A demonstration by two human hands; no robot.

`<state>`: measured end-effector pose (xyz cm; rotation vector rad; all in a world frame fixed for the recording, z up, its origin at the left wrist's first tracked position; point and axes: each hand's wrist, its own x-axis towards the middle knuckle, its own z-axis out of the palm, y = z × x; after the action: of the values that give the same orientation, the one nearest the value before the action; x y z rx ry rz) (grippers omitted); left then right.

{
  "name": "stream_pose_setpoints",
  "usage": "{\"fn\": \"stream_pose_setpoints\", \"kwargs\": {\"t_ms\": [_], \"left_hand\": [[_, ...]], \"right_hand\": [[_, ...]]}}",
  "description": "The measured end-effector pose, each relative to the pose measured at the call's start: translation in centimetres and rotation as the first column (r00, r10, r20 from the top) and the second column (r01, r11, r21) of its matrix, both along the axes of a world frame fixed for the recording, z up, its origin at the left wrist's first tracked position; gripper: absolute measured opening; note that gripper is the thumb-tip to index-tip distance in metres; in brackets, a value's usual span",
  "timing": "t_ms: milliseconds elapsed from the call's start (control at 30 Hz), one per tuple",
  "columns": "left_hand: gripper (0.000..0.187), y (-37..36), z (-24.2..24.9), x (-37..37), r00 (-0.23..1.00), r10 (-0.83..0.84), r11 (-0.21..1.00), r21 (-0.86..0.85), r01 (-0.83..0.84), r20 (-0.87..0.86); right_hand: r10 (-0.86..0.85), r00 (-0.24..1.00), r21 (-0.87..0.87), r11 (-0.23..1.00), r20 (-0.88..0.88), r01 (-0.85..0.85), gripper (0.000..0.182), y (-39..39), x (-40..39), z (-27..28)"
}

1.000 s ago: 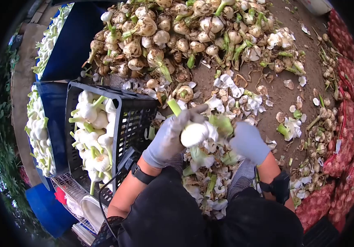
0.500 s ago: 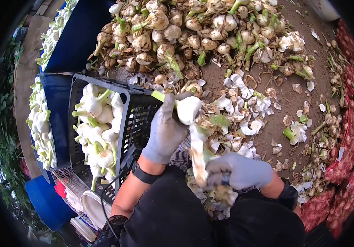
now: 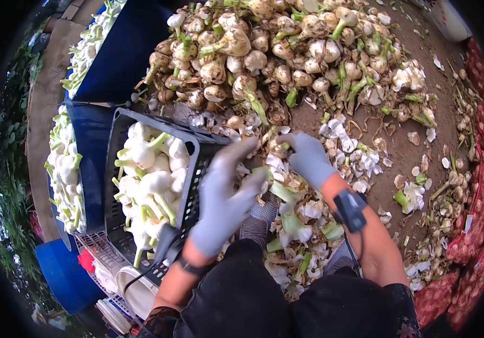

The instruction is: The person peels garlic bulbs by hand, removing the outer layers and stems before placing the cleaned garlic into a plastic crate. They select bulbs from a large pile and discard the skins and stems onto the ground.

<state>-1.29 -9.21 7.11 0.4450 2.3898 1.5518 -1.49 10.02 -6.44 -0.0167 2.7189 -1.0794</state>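
Note:
My left hand point(image 3: 228, 194), in a grey-white glove, is raised beside the right wall of the black crate point(image 3: 197, 160), its fingers spread and nothing in them. White garlic bulbs with green stems point(image 3: 155, 183) fill that crate. My right hand point(image 3: 309, 160), gloved too, reaches to the ground beyond my feet, its fingertips closed around a soiled garlic bulb point(image 3: 276, 147). Peeled skins and cut stalks point(image 3: 295, 222) lie below it, between my feet. A large heap of unpeeled garlic point(image 3: 264, 56) rises beyond both hands.
Two blue containers of white garlic point(image 3: 93, 53) point(image 3: 65, 169) stand at the left. Below them are a blue tub point(image 3: 67, 276) and a white bucket point(image 3: 138, 290). Red net sacks point(image 3: 478, 225) line the right side. A whitish container point(image 3: 450, 21) is at the top right.
The white bulb has left my left hand, which has opened. My right hand has let go of the stripped stalk and moved up and forward to the soiled bulb. The view has shifted slightly.

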Motion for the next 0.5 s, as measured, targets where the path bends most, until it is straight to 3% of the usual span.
{"fn": "stream_pose_setpoints", "kwargs": {"t_ms": [33,67,100,133,200,267,300,367,400,433,500], "left_hand": [[0.053,1.4,-1.4,-0.2,0.997,-0.005,0.989,-0.147,-0.005,-0.071],[0.053,2.2,-2.6,-0.2,0.992,-0.023,0.958,-0.288,-0.014,-0.125],[0.053,2.0,-4.1,-0.1,0.994,-0.022,0.96,-0.279,-0.01,-0.109],[0.055,1.8,-5.8,-0.1,0.996,-0.029,0.996,-0.079,0.036,0.084],[0.063,2.7,-5.6,-0.1,0.916,-0.092,0.966,0.258,-0.013,0.392],[0.065,3.2,-5.6,0.0,0.954,-0.097,0.984,0.173,0.049,0.284],[0.065,3.4,-5.3,0.0,0.952,-0.107,0.983,0.174,0.058,0.286],[0.062,3.9,-4.5,0.1,0.97,-0.222,0.973,-0.044,0.227,0.101],[0.062,3.9,-4.6,0.3,0.97,-0.221,0.973,-0.047,0.227,0.101],[0.062,4.0,-4.8,0.4,0.971,-0.186,0.983,0.012,0.186,0.152],[0.061,3.9,-4.7,0.6,0.968,-0.146,0.989,0.052,0.138,0.203]], "right_hand": [[-0.099,0.994,-0.113,0.989,-0.053,0.093,0.03,-0.1,0.7,0.7],[-0.095,0.995,-0.11,0.99,-0.041,0.09,0.03,0.0,1.4,2.1],[-0.154,0.959,-0.589,0.763,0.237,0.268,0.027,0.6,2.1,4.0],[-0.065,0.87,-0.821,0.303,0.489,0.484,0.024,1.1,2.8,5.5],[-0.135,0.882,-0.799,0.38,0.451,0.467,0.022,1.8,4.5,5.4],[-0.047,0.881,-0.879,-0.103,0.472,0.465,0.023,2.5,6.0,2.1],[-0.133,0.931,-0.85,0.38,0.339,0.364,0.023,2.3,5.5,5.1],[-0.16,0.902,-0.787,0.444,0.401,0.428,0.023,2.5,5.8,6.7],[-0.177,0.875,-0.719,0.51,0.45,0.473,0.023,2.4,5.8,6.9],[-0.173,0.85,-0.732,0.441,0.498,0.519,0.023,2.2,5.9,6.4],[-0.14,0.836,-0.709,0.467,0.531,0.529,0.024,2.2,5.9,7.9]]}}
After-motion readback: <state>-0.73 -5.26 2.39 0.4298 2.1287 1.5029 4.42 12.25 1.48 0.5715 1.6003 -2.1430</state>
